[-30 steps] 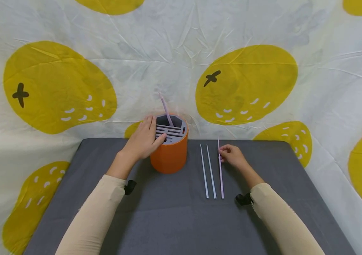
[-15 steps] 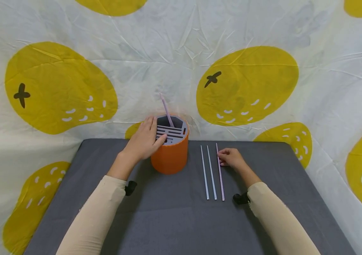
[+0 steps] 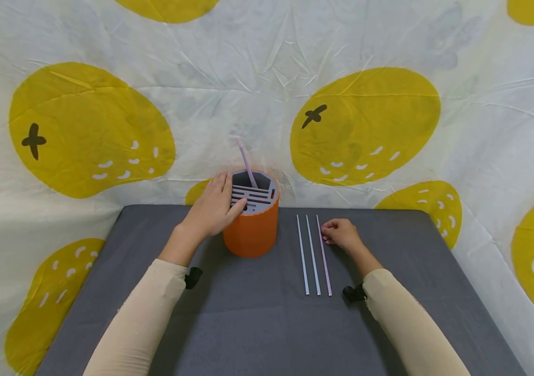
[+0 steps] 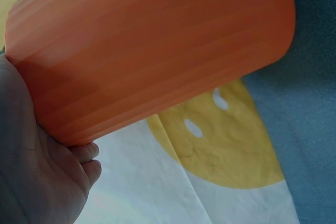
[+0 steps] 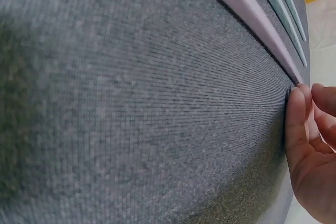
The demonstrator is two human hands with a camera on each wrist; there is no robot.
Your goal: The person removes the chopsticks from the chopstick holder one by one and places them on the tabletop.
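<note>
Upright near the table's back edge stands an orange knife holder (image 3: 250,234) with a grey slotted top (image 3: 254,196). My left hand (image 3: 208,207) holds it at the upper left side, thumb over the top; the left wrist view shows that hand (image 4: 44,166) against the orange wall. A pinkish chopstick (image 3: 247,164) leans in the rear compartment. Another pinkish chopstick (image 3: 324,258) lies on the table beside two pale blue chopsticks (image 3: 302,256). My right hand (image 3: 341,233) lies just right of the pinkish one, fingertips at its side, thumb and forefinger apart in the right wrist view.
A dark grey cloth covers the table (image 3: 257,334). Behind it hangs a white curtain (image 3: 234,57) with large yellow fruit prints, close to the holder's back. Black wrist cameras sit under both sleeves.
The pinkish chopstick by my right hand has shifted slightly left and come down flat, about parallel to the blue ones. My right fingers have loosened from it. The left hand stays put.
</note>
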